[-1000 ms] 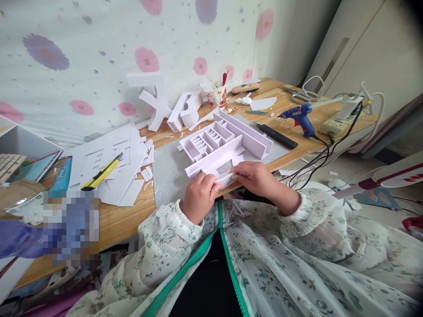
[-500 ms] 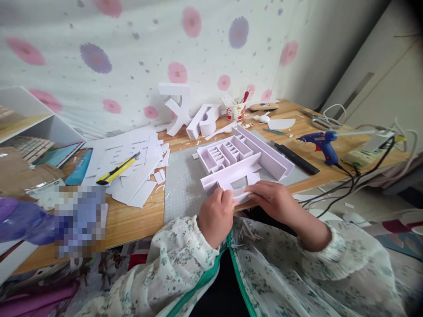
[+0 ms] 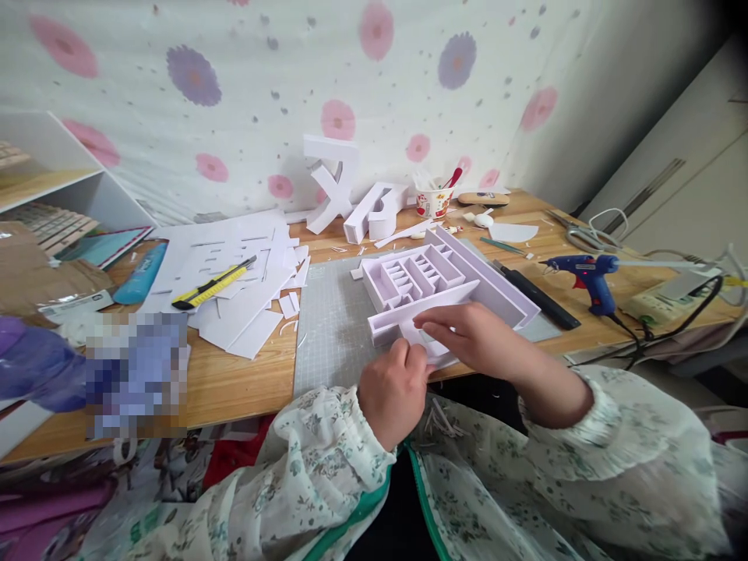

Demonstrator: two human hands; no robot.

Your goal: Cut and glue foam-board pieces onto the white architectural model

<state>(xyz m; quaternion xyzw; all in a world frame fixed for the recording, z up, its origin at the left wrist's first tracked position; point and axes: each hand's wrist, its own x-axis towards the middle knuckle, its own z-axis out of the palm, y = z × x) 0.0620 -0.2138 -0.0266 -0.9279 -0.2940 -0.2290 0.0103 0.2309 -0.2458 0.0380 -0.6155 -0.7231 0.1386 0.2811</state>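
Note:
A white foam-board character (image 3: 432,273) with thin upright walls lies on the grey cutting mat (image 3: 330,312). At its near edge, my left hand (image 3: 397,389) is closed, its curled fingers gripping the front wall. My right hand (image 3: 473,331) reaches over the near right part, fingers drawn together and pointing left, with the tips at the walls around a cut-out opening. What lies under those fingertips is mostly hidden. Behind the character's right side rests a black bar-shaped tool (image 3: 541,296).
A blue glue gun (image 3: 587,273) with its cord lies at right, near scissors (image 3: 581,234). A yellow utility knife (image 3: 216,284) rests on cut white sheets (image 3: 245,327) at left. Finished foam letters (image 3: 333,187) and a paper cup (image 3: 433,201) stand at the back.
My right hand has moved from the near right edge over the character, its fingertips now further inside. My left hand keeps its grip on the near edge. The whole view has shifted slightly.

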